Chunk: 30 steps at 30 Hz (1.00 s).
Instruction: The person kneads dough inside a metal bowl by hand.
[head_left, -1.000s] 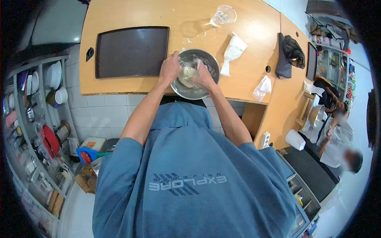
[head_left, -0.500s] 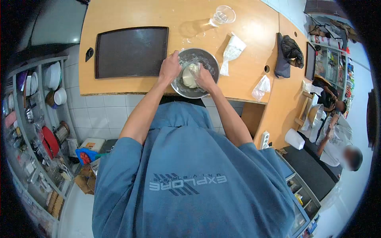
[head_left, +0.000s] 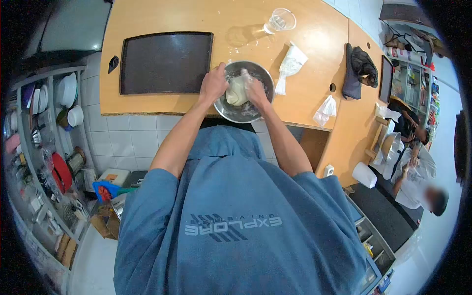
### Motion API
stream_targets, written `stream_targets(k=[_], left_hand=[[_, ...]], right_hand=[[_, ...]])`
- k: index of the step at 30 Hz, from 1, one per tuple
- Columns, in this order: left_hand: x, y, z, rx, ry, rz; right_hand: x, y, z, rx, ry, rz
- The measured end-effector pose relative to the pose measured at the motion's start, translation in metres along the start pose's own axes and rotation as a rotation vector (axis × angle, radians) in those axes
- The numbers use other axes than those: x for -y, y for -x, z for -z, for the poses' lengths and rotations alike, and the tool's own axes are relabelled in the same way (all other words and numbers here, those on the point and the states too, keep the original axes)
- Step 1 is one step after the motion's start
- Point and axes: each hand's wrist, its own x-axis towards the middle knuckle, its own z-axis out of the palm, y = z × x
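Observation:
A pale lump of dough [head_left: 236, 93] lies in a metal mixing bowl [head_left: 246, 116] at the table's front edge. My left hand [head_left: 214, 84] is closed around the bowl's left rim. Inside the bowl, my right hand [head_left: 254, 89] presses on the right side of the dough, its fingers bent into it and partly blurred. Whitish smears coat the bowl's inner wall. Left of the bowl lies a dark rectangular baking tray [head_left: 166, 64]. On the right, a plastic bag of white powder [head_left: 292, 63] lies close to the bowl.
A clear cup [head_left: 280, 21] stands behind the bowl. A small plastic bag [head_left: 325, 111] lies near the front edge, and dark cloth [head_left: 352, 73] further right. Shelves [head_left: 49, 147] stand at the left. Two people [head_left: 415, 167] are at the far right, near a white container [head_left: 365, 174].
My right hand has shifted slightly within the bowl, and the dough is pulled into a taller shape toward the fingers. My left hand stays on the rim. The whole view has shifted a little.

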Motion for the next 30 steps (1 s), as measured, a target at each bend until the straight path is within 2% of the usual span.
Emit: stream_targets(k=[2,5,8,11,17,20,23,26,30], left_hand=[[-0.002,0.000,0.002,0.006,0.006,0.003],[-0.003,-0.001,0.001,-0.007,0.014,-0.005],[-0.005,0.000,0.003,-0.010,0.016,-0.010],[-0.003,0.001,0.002,-0.019,0.016,-0.014],[0.001,-0.001,-0.001,-0.016,0.010,-0.009],[0.000,-0.001,0.000,-0.010,0.002,-0.014],[-0.002,0.000,0.004,-0.003,-0.006,-0.002],[-0.004,-0.001,0.002,0.004,-0.012,-0.008],[0.000,-0.002,-0.001,-0.014,0.016,-0.027]], right_hand=[[-0.010,-0.006,0.011,0.145,-0.136,-0.152],[0.007,0.007,0.027,0.143,-0.114,-0.132],[-0.008,0.013,0.017,0.031,-0.206,0.163],[0.015,0.021,0.034,0.158,-0.055,0.008],[0.029,0.038,0.026,0.007,0.074,-0.016],[-0.020,0.015,0.003,-0.010,0.231,0.189],[-0.008,0.005,0.011,0.018,0.171,0.107],[0.050,0.015,0.028,0.010,0.246,-0.080],[0.039,0.004,0.009,0.024,0.294,-0.073]])
